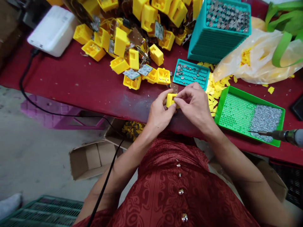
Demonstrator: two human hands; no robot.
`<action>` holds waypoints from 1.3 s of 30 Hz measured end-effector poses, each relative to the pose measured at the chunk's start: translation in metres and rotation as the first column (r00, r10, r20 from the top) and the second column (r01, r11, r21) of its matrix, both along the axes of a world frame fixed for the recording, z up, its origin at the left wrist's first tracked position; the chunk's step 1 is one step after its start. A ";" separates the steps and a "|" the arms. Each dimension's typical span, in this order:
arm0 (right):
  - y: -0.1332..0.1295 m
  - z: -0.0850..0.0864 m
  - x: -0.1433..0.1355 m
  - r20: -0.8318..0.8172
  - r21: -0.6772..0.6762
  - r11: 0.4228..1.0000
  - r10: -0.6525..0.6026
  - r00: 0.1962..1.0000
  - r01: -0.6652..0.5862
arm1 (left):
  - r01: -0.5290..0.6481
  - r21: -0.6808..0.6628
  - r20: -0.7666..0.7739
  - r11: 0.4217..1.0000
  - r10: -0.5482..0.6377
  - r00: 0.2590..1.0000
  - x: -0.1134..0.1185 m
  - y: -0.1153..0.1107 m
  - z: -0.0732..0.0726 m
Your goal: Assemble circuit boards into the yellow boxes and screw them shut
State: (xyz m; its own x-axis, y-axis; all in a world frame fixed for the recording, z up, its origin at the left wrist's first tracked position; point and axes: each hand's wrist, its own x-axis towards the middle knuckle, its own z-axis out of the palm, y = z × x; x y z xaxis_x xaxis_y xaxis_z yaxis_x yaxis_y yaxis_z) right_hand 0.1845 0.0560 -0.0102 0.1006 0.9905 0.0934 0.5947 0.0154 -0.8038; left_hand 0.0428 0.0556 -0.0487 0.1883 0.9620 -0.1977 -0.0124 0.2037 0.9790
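Near the front edge of the red table, a small yellow case (170,100) is held between both hands. My left hand (161,112) grips it from the left, with thumb and fingers around its side. The fingertips of my right hand (195,105) are pinched at the case's right side; anything small between them is hidden. Just beyond the hands lies a teal tray (191,74) with small round metal pieces. Open yellow cases (163,76) with wires and grey plates lie to the upper left. Flat yellow pieces (214,91) are scattered right of the teal tray.
A green tray (239,108) of small metal parts is at the right, with a screwdriver-like tool (281,135) over it. Behind stand stacked teal trays (213,41) and a plastic bag (258,60). A white box (53,31) with a black cable is at left; cardboard boxes (91,157) lie below.
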 end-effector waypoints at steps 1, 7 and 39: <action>0.001 -0.002 -0.001 0.020 0.009 1.000 -0.019 1.000 0.019 | -0.011 0.004 -0.011 1.000 0.011 1.000 0.000 -0.001 0.000; 0.002 0.001 0.014 0.024 0.064 0.998 -0.020 1.000 0.019 | 0.016 -0.169 0.112 0.985 0.003 0.994 -0.003 -0.001 0.009; -0.018 0.003 -0.010 -0.091 -0.045 0.999 -0.020 0.996 0.016 | 0.000 0.056 -0.066 0.998 0.003 0.998 -0.006 -0.018 0.001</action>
